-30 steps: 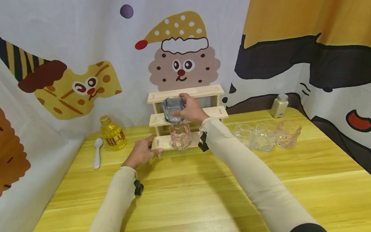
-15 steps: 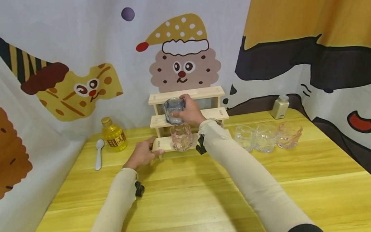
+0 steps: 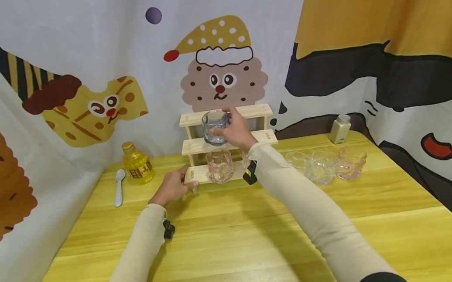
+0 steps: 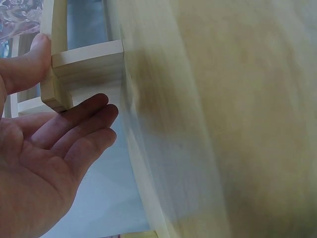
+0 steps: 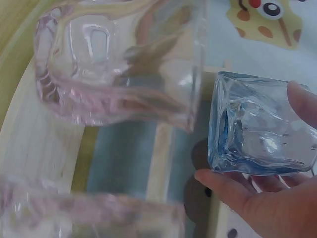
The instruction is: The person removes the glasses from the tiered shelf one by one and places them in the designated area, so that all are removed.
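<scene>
My right hand [image 3: 238, 129] holds a bluish clear glass [image 5: 262, 124] by its side, thumb and fingers on opposite faces. In the head view the glass appears in front of the middle and top shelves of a small wooden stepped rack [image 3: 195, 146]; whether its base touches a shelf I cannot tell. My left hand [image 3: 172, 186] grips the left end of the rack's lowest step [image 4: 57, 89], thumb on top, with several fingers extended past the end. A pink glass [image 3: 220, 166] stands on that step. A second pink glass [image 5: 124, 218] is mostly hidden behind the right wrist.
To the right on the table [image 3: 225, 237] stand two clear glasses [image 3: 321, 167] and a peach-tinted glass [image 3: 351, 163]. A capped jar [image 3: 339, 129] is behind them. At left are a yellow bottle [image 3: 138, 163] and a pale spoon [image 3: 119, 187]. A printed curtain [image 3: 158, 76] hangs behind the rack.
The right hand has lifted the bluish glass slightly and shifted it a little to the right, nearer the top shelf's height. The left hand has stayed on the rack.
</scene>
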`<state>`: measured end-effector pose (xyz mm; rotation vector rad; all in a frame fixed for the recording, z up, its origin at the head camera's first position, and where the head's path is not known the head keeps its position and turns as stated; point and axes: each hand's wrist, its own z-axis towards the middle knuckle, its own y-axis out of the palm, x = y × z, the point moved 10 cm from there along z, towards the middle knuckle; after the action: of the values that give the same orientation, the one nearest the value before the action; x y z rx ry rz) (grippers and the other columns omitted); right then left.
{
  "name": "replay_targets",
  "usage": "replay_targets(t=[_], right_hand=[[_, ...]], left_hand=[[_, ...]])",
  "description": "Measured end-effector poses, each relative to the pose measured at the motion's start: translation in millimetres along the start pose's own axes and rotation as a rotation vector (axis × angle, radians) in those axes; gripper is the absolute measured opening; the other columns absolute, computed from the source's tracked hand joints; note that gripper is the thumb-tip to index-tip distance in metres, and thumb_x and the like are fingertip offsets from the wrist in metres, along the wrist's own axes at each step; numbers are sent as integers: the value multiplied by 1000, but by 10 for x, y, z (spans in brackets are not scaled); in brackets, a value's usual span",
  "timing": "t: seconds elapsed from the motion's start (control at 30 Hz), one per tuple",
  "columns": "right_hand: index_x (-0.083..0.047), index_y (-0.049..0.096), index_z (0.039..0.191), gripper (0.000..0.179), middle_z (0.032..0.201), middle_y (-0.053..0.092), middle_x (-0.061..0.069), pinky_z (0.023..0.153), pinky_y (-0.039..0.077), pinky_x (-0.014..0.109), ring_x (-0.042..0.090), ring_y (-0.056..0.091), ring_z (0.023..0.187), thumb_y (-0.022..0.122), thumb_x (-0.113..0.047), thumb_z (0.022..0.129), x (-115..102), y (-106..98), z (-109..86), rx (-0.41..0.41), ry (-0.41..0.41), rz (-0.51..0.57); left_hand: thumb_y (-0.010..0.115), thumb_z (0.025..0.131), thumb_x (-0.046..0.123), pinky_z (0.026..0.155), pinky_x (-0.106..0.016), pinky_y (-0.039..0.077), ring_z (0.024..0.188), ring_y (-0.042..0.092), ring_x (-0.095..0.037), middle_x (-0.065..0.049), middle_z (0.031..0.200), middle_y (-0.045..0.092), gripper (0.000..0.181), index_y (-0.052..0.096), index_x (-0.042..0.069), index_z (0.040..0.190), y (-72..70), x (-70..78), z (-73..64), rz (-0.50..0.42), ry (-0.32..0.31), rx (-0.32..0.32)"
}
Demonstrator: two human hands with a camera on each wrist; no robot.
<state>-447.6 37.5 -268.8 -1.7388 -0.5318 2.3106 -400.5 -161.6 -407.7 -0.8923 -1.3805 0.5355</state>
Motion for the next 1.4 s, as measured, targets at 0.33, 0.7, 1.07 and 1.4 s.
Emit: replay_targets(t=[0.33, 0.7, 1.07, 1.4], right_hand=[[-15, 38, 151, 78, 141, 51, 12, 100, 54, 44, 28, 55, 120, 81, -21, 85, 56, -435, -256, 35, 20, 3], [-17, 38, 152, 77, 144, 49, 13, 94, 53, 45, 32, 54, 125, 79, -25, 88, 230, -985, -562, 65, 39, -76], [-15, 39, 152, 76, 147, 51, 15, 82, 50, 28, 32, 59, 121, 79, -25, 88, 342, -1460, -861, 104, 9, -184], [-14, 31, 155, 86, 151, 46, 16, 105, 47, 54, 35, 49, 133, 78, -38, 88, 669, -1943, -1172, 129, 106, -209]], left_hand=[[66, 98, 35, 107, -53, 50, 131, 57, -40, -27, 143, 57, 78, 28, 1, 158, -21, 1, -1, 23, -1, -2], [65, 99, 36, 106, -52, 50, 131, 57, -38, -25, 142, 57, 79, 26, 3, 159, -17, 0, 9, 28, 3, -3], [65, 98, 36, 106, -52, 50, 130, 58, -39, -26, 141, 58, 81, 25, 1, 159, -5, -11, 6, 16, 1, -5], [65, 98, 36, 107, -53, 50, 130, 58, -38, -26, 142, 58, 80, 25, 2, 159, -9, -7, -9, 20, 2, 0]])
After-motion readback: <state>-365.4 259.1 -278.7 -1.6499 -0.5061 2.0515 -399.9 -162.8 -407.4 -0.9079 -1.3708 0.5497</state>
